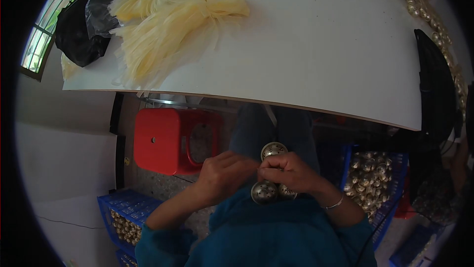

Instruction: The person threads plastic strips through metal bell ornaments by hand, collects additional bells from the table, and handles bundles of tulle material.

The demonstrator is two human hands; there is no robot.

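My right hand [292,172] is closed in a pinch in the middle of a small cluster of shiny, gold-silver metal balls with dark cut-outs. One metal ball [274,150] shows above the fingers; a second ball [264,192] and a third ball [287,192] show below them. What joins the balls is hidden by the fingers. Close by on the left, my left hand [224,174] has its fingers pressed together, tips near the right fingertips. Anything between the left fingers is too small to make out. Both hands are above my lap.
A white table [316,59] spans the front, bearing pale yellow netting bags [173,30] and a black bag [81,35]. A red stool [158,141] stands at left. Blue crates [131,207] of metal balls flank me, another crate [377,227] being at right. Strung balls [437,25] lie along the right.
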